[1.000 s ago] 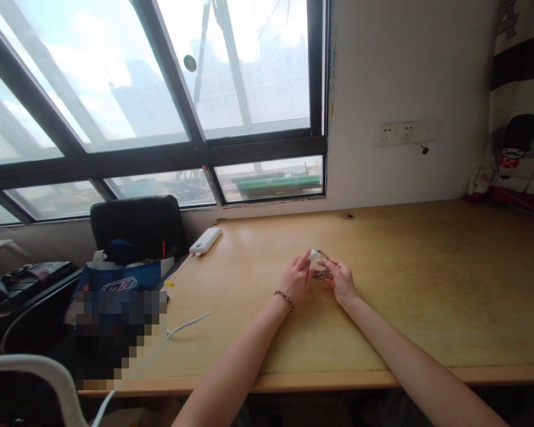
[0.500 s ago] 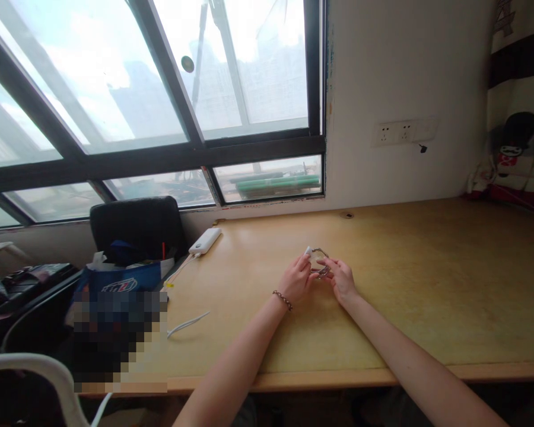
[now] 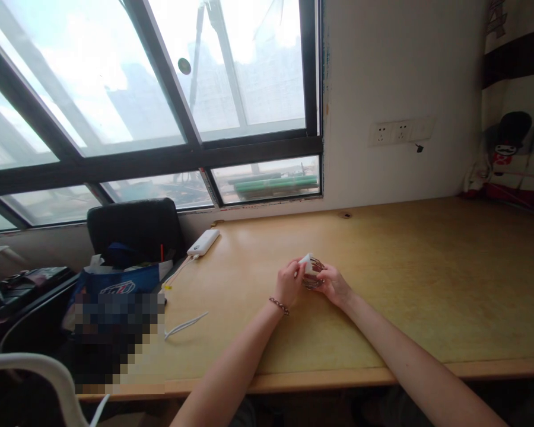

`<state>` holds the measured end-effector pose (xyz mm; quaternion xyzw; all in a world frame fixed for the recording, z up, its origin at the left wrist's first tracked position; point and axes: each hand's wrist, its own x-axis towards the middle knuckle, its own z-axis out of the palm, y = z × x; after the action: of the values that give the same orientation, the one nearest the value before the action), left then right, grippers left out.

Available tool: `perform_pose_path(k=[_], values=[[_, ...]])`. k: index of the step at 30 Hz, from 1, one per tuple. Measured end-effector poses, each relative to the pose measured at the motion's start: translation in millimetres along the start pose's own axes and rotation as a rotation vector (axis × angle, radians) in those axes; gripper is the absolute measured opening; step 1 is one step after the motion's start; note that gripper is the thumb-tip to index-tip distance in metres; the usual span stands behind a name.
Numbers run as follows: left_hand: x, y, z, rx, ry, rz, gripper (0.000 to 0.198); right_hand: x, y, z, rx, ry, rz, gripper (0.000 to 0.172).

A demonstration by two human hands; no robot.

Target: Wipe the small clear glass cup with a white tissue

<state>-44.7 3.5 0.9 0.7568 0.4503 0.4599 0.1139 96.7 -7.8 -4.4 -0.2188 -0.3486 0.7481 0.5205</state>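
In front of me, just over the table, is a small round bundle of thin brown loops (image 3: 317, 263). It may be a coiled cord or wire; I cannot make out which. A white piece (image 3: 305, 260) sits at its upper left, against the loops. My left hand (image 3: 291, 279), with a beaded bracelet on the wrist, pinches this white piece between thumb and fingers. From the right, my right hand (image 3: 333, 284) is closed around the side of the loops, thumb on top. Fingers hide part of the bundle.
A wooden table (image 3: 427, 284) spreads under my hands. On its left stand a white power bank (image 3: 203, 242) with a cable plugged in and a loose white cable (image 3: 187, 325). Beyond the left edge are a black chair (image 3: 136, 228) and a blue bag (image 3: 120, 287). Wall sockets (image 3: 391, 132) are behind.
The loops have turned and now show fanned out beside the white piece, more of which is visible. My hands have shifted slightly left and down; the right thumb now lies over the loops.
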Motion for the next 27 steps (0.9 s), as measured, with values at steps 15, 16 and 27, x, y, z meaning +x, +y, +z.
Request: perform_pose_path(k=[15, 16, 27], values=[[5, -4, 1.0, -0.085, -0.218, -0.210, 0.026, 1, 11, 1, -0.137, 0.139, -0.118, 0.037], [5, -5, 1.4, -0.103, -0.214, -0.221, 0.027, 0, 11, 2, -0.125, 0.132, -0.144, 0.037], [2, -17, 18.7, -0.437, -0.384, -0.604, 0.033, 0, -1, 9, -0.114, 0.154, -0.178, 0.033]])
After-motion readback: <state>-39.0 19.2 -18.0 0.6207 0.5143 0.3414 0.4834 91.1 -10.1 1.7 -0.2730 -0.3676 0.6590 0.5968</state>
